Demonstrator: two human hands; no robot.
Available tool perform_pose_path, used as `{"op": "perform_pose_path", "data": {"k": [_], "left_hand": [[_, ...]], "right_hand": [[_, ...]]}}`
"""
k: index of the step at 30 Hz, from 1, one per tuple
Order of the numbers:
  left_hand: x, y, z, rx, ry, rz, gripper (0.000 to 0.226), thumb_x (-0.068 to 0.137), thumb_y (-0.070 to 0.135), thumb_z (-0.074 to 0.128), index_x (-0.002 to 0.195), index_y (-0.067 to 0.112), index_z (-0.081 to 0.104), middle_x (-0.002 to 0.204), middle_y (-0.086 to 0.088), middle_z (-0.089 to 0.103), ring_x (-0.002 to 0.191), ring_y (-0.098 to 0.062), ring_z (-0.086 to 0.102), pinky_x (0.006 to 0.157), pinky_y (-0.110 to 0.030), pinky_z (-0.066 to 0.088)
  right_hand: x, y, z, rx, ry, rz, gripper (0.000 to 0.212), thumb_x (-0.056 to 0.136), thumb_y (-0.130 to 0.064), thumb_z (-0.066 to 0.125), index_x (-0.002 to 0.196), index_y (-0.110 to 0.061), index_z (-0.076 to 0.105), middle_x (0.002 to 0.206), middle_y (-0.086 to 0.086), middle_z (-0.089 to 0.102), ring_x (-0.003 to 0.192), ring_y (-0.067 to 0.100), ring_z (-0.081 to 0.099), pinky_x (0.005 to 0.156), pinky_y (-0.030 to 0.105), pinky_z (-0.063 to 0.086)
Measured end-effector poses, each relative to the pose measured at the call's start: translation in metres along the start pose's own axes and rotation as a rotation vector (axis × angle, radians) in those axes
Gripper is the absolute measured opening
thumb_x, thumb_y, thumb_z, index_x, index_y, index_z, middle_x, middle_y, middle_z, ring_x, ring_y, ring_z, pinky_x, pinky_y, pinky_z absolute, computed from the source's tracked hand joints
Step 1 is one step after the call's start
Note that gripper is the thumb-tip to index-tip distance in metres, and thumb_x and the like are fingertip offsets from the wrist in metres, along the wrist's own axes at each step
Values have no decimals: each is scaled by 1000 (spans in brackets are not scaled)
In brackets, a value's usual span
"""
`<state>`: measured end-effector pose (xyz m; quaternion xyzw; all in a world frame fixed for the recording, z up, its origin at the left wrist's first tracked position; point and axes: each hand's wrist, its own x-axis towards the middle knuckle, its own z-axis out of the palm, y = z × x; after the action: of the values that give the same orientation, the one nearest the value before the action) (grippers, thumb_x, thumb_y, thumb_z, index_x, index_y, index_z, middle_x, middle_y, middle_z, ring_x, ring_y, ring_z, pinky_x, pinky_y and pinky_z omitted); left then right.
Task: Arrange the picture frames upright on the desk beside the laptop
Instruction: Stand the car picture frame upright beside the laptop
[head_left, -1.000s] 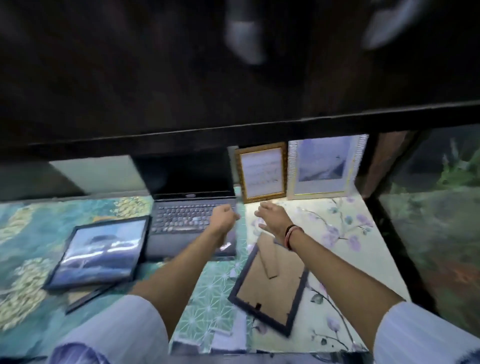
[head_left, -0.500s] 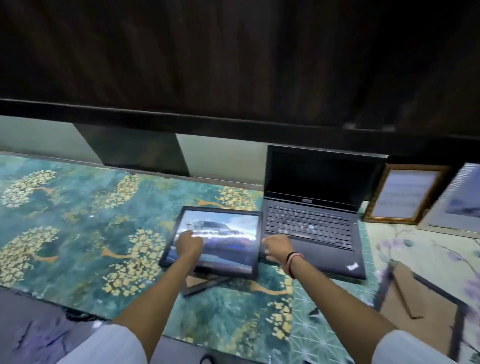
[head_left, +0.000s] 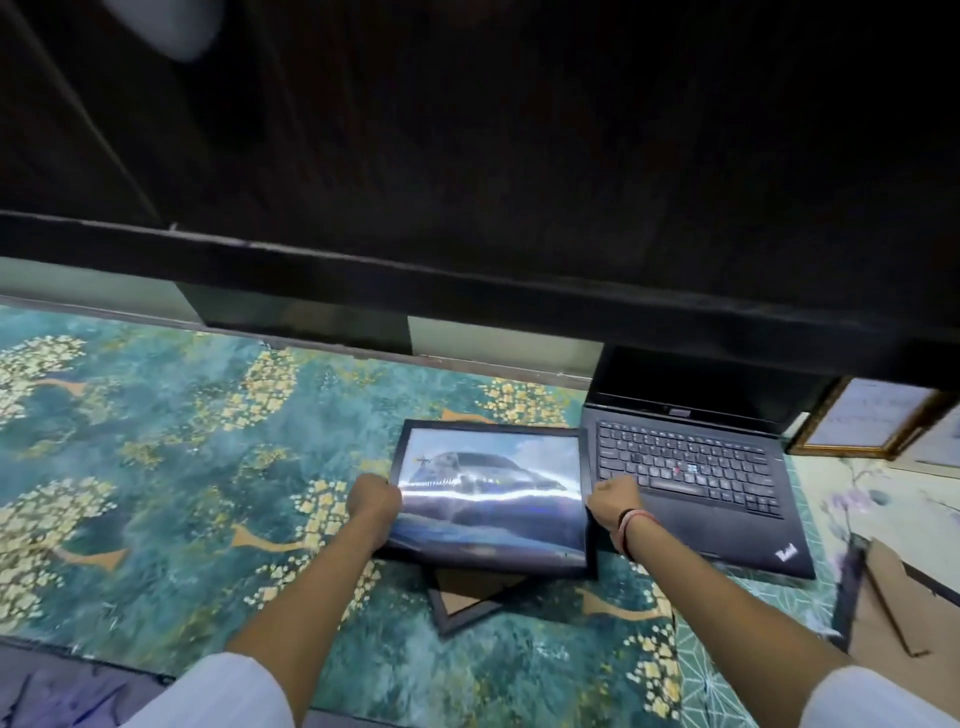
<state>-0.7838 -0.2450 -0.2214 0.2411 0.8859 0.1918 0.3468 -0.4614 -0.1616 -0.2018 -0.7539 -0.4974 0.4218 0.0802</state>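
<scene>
A black picture frame (head_left: 493, 493) with a glossy landscape photo lies tilted just left of the open black laptop (head_left: 691, 467). My left hand (head_left: 373, 501) grips its left edge and my right hand (head_left: 613, 501) grips its right edge. Beneath it a second black frame (head_left: 470, 597) lies face down, only its lower corner showing. A gold frame (head_left: 867, 421) stands upright right of the laptop. Another black frame (head_left: 893, 592) lies face down at the right edge, brown backing up.
The desk wears a teal cloth with gold tree patterns (head_left: 156, 467) on the left and a pale floral cloth (head_left: 883, 499) on the right. A dark wooden shelf (head_left: 467, 280) overhangs the back of the desk, just above the laptop screen.
My view swung left from the upright frames to the landscape frame. Both hands moved from beside the laptop onto that frame's side edges, and the frame now sits raised off the one beneath.
</scene>
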Motion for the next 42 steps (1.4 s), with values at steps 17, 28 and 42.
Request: {"op": "perform_pose_path", "data": {"k": [17, 28, 42], "left_hand": [[114, 108, -58, -524, -43, 294, 54, 79, -7, 40, 115, 13, 76, 111, -1, 76, 103, -18, 69, 90, -25, 55], [116, 120, -22, -554, -231, 442, 61, 88, -18, 35, 128, 13, 68, 119, -3, 72, 106, -18, 64, 86, -26, 50], [131, 125, -20, -504, -250, 401, 77, 92, -18, 40, 160, 16, 29, 165, -2, 33, 152, -25, 31, 121, -46, 31]], "right_hand": [[82, -141, 2, 366, 178, -328, 31, 79, -1, 43, 98, -2, 68, 91, 8, 59, 88, 21, 50, 82, 30, 47], [115, -117, 2, 608, 77, -270, 83, 73, -6, 45, 154, -16, 30, 158, 8, 39, 135, 26, 44, 107, 40, 43], [84, -122, -3, 623, -20, -282, 94, 83, 16, 45, 160, -19, 2, 159, 4, 29, 120, 18, 40, 103, 34, 42]]}}
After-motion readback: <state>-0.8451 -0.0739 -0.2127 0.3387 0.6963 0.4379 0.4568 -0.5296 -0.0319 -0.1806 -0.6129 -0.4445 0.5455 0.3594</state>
